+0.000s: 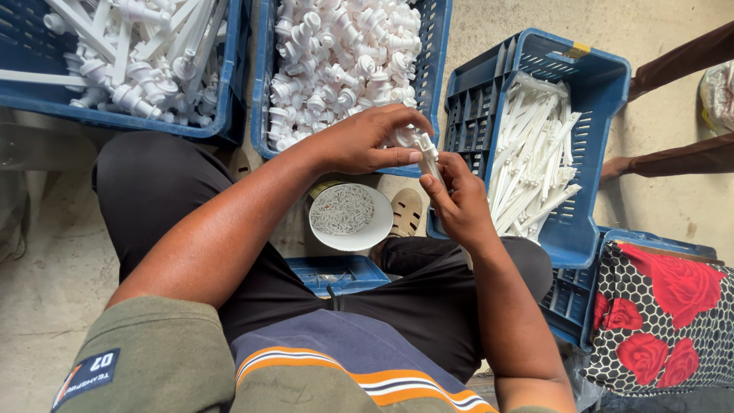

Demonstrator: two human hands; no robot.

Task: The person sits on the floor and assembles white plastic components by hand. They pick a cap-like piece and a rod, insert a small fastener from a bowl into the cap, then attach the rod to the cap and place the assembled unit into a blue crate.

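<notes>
My left hand (367, 141) grips a small white plastic fitting (413, 139) at its rounded head. My right hand (457, 200) pinches the lower end of a thin white plastic strip (430, 162) that meets the fitting. Both hands are held together above a white bowl (350, 218) filled with small white pins, which sits between my knees.
A blue crate (436, 46) of white fittings stands ahead. To its left is a blue crate (229, 115) of assembled white pieces, and a blue crate (604, 84) of long white strips stands on the right. Another person's legs (680, 157) and a red floral cloth (657, 313) are at right.
</notes>
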